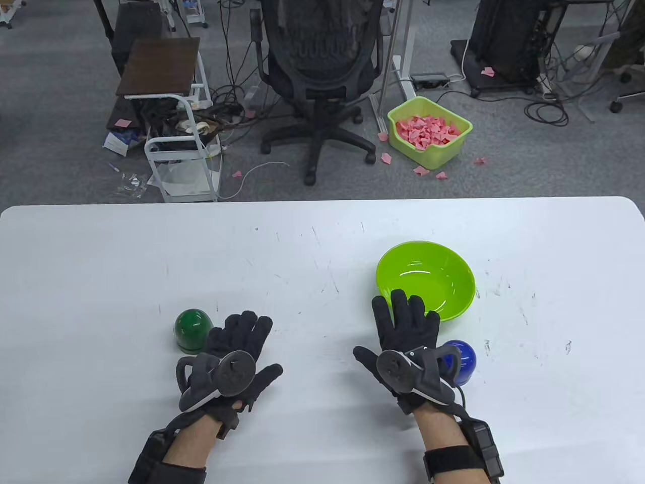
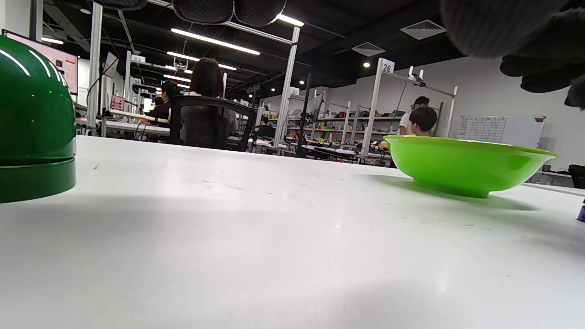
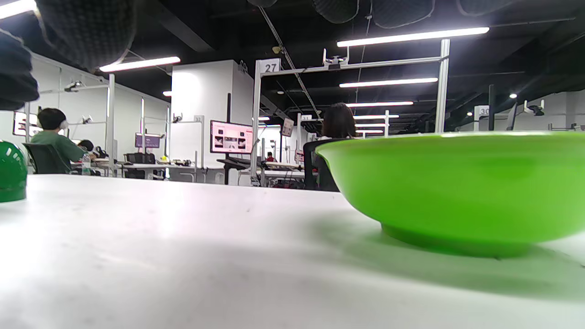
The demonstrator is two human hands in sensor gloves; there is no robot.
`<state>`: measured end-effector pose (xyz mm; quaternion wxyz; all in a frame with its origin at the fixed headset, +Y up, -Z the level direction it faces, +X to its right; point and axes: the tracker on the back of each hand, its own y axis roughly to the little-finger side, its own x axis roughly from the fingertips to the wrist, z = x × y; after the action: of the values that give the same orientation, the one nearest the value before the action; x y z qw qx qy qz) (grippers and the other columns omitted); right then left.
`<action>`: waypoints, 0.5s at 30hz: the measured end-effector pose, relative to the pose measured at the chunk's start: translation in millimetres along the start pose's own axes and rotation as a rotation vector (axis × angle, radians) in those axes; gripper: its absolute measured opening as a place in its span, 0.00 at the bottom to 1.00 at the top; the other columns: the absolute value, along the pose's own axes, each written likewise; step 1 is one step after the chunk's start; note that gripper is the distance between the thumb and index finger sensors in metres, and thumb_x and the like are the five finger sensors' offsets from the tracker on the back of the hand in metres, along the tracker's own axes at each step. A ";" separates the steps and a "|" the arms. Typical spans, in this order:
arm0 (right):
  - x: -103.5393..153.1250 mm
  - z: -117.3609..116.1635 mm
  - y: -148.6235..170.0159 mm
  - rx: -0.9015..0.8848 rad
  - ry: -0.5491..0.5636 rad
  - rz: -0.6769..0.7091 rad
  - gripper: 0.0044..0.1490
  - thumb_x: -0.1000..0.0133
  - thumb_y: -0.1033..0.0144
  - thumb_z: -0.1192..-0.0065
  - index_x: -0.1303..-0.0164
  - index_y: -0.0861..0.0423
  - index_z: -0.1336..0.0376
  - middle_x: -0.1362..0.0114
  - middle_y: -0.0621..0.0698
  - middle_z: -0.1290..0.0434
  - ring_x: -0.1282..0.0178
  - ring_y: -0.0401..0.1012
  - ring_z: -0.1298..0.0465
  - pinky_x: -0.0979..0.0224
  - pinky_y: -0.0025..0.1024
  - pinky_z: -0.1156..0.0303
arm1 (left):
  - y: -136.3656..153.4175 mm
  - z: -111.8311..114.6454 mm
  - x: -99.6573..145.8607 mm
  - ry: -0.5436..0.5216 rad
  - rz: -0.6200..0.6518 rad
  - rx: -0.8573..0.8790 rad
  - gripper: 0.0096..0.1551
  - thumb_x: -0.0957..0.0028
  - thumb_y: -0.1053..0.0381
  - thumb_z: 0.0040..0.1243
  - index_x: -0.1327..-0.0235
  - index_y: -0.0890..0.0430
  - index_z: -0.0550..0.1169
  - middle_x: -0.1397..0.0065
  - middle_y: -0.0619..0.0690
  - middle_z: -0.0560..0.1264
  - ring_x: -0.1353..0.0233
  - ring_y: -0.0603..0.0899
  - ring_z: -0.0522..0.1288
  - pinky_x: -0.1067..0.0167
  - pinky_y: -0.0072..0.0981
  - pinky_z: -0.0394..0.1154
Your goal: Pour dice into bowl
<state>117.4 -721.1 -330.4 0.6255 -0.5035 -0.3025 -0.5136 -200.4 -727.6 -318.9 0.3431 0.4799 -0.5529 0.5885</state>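
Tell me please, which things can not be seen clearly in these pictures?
- Dice: none in any view; the green cup and blue cup are opaque domes, so their contents stay hidden.
- Blue cup: half covered by the right hand and its tracker in the table view; only a sliver at the left wrist view's right edge.
- Bowl inside: the near part is hidden by the right hand's fingers; both wrist views show only its outer wall.

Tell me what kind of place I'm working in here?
Likely a robotics or data-collection lab: numbered frame stations run in rows, people sit at benches, and cables sprawl over the floor behind the white table.
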 end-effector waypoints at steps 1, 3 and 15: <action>0.0 -1.2 1.3 -0.003 -0.007 -0.008 0.64 0.43 0.34 0.43 0.13 0.60 0.65 0.11 0.73 0.59 0.19 0.76 0.53 0.28 0.83 0.52 | -0.2 0.0 -0.2 0.002 0.000 0.001 0.55 0.57 0.26 0.57 0.21 0.40 0.48 0.14 0.55 0.52 0.15 0.67 0.53 0.23 0.71 0.55; 1.2 -2.1 2.7 -0.007 -0.012 -0.013 0.64 0.43 0.34 0.42 0.13 0.60 0.65 0.11 0.73 0.59 0.19 0.76 0.53 0.28 0.83 0.52 | 0.5 0.0 0.3 0.002 0.001 0.003 0.55 0.57 0.25 0.57 0.21 0.40 0.48 0.14 0.55 0.52 0.15 0.66 0.54 0.23 0.71 0.55; 7.1 6.8 15.4 -0.044 -0.008 -0.058 0.64 0.44 0.36 0.39 0.13 0.60 0.63 0.11 0.73 0.57 0.19 0.76 0.51 0.27 0.83 0.52 | 3.3 1.7 0.0 0.019 -0.009 0.006 0.56 0.57 0.25 0.57 0.21 0.41 0.48 0.14 0.55 0.53 0.15 0.67 0.57 0.23 0.71 0.57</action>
<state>135.0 -717.7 -326.9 0.5978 -0.5101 -0.3081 -0.5361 -203.2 -729.7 -320.1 0.3494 0.4780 -0.5456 0.5930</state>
